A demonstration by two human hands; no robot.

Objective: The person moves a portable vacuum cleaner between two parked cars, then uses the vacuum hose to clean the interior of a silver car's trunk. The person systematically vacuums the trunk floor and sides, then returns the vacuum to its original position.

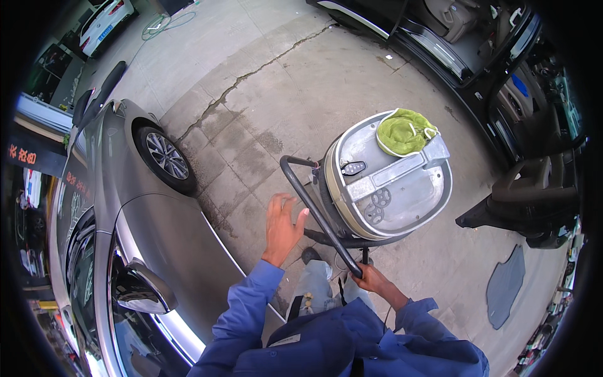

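Observation:
In front of me stands a wet-and-dry vacuum cleaner (400, 207) with a grey, dish-shaped top. My right hand (374, 282) grips the near corner of its black tubular push handle (320, 221). Just left of that handle, my left hand (282, 228) hangs in the air with fingers apart, holding nothing. On the vacuum's top lie a crumpled green cloth (405, 132) with white edging and a black car key fob (353, 168). A ribbed black hose (330, 202) wraps around the vacuum's body.
A grey car (160, 245) stands close on my left, its side mirror (143, 287) jutting out. To the right, a black vehicle has an open door (532, 202). A grey floor mat (506, 287) lies on the concrete. Farther off are a green hose (160, 26) and a white car (103, 28).

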